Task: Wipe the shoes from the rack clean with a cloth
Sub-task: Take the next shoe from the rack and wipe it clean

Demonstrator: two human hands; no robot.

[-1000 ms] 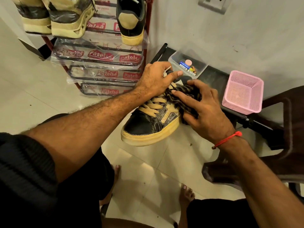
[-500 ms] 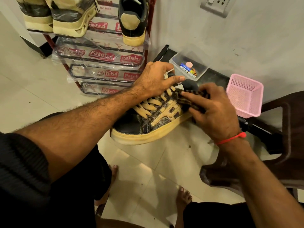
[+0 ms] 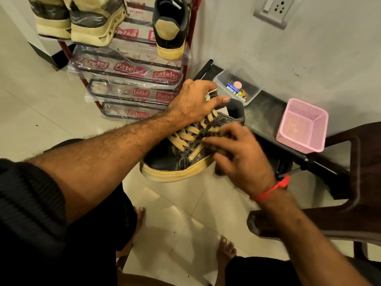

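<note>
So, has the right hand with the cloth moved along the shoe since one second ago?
Yes. The right hand with the cloth slid from the heel part toward the laces and the toe of the shoe.

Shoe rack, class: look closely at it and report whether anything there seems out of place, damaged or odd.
The shoe rack has its shelves wrapped in printed plastic packaging, odd for a rack in use. Its top tier carries one lone black sneaker beside a cream pair; a similar-looking shoe is in the person's hands. Nothing looks broken or spilled.
</note>
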